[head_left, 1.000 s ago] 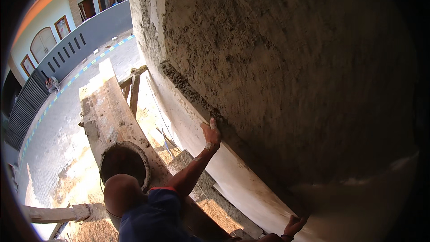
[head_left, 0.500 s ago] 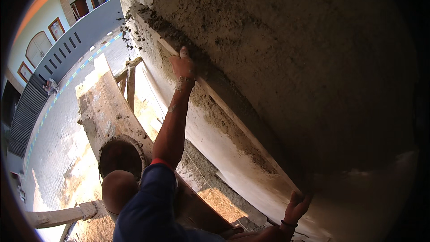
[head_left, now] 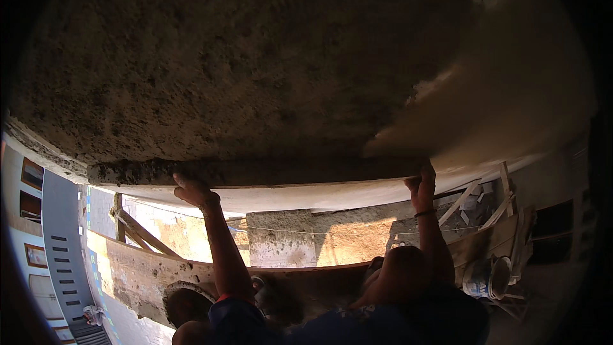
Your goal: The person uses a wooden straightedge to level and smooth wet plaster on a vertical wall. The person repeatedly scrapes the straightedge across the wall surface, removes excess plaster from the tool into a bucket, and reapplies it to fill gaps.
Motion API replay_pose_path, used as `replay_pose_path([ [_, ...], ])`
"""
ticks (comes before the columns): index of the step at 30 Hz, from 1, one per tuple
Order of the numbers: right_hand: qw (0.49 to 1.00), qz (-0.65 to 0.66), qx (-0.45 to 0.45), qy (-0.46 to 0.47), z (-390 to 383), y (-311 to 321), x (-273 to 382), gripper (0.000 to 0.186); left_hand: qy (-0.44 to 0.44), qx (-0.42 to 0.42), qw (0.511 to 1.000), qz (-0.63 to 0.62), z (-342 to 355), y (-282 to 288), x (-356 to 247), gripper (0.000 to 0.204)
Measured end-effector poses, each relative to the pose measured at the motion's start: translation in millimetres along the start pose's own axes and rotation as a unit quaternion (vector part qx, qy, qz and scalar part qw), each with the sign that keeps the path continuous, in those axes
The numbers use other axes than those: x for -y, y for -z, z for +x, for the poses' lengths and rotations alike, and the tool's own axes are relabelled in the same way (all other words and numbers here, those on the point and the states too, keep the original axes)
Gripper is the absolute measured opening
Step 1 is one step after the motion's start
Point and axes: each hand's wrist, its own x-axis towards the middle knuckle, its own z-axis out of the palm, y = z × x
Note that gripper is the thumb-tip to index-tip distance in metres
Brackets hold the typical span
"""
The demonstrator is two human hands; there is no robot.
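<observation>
A long, straight screed board [head_left: 319, 174] lies across the wall [head_left: 255, 89], which is coated with rough, wet grey plaster. My left hand [head_left: 195, 193] grips the board's lower edge toward its left part, thumb up along the face. At the right end my right hand [head_left: 423, 186] is closed round the board, a dark band on that wrist. Dark clumps of mortar [head_left: 143, 170] have gathered along the board's left part. To the right, the wall is smoother and paler.
Below me runs a mortar-stained scaffold plank [head_left: 137, 275] with a round tub [head_left: 188, 303] on it. A white bucket [head_left: 488, 279] stands at the right. Wooden braces [head_left: 143, 233] rise at the left; a grey fence [head_left: 60, 236] lies beyond.
The view has swung round, so the board, steeply slanted before, now looks nearly level. Both hands are still on it. Crumbs of mortar seen falling off its far end no longer show.
</observation>
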Motion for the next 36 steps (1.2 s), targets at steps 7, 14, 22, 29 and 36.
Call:
replay_pose_path([
  [7, 0.993, -0.109, -0.049, 0.007, -16.9, 30.7, -15.2, 0.064, 0.042, 0.031, 0.998, -0.016, -9.9, 1.1, -19.1, 0.058],
  [14, 0.611, -0.653, 0.015, 0.447, -21.0, 4.8, 7.5, 0.052, 0.013, 0.02, 1.0, 0.004, 2.0, 1.5, -10.9, 0.055],
  [22, 0.568, -0.608, 0.139, 0.537, -15.8, -53.0, 34.1, 0.037, -0.067, 0.109, 0.992, -0.011, 82.6, 3.6, -77.3, 0.046],
  [29, 0.474, -0.575, 0.121, 0.656, -52.1, -177.6, 76.0, 0.037, -0.109, 0.17, 0.977, -0.074, 230.7, 19.1, -153.3, 0.037],
  [36, 0.488, -0.604, 0.186, 0.602, -53.7, -173.8, 93.4, 0.042, -0.026, 0.296, 0.948, -0.11, 268.0, 25.9, -142.4, 0.034],
])
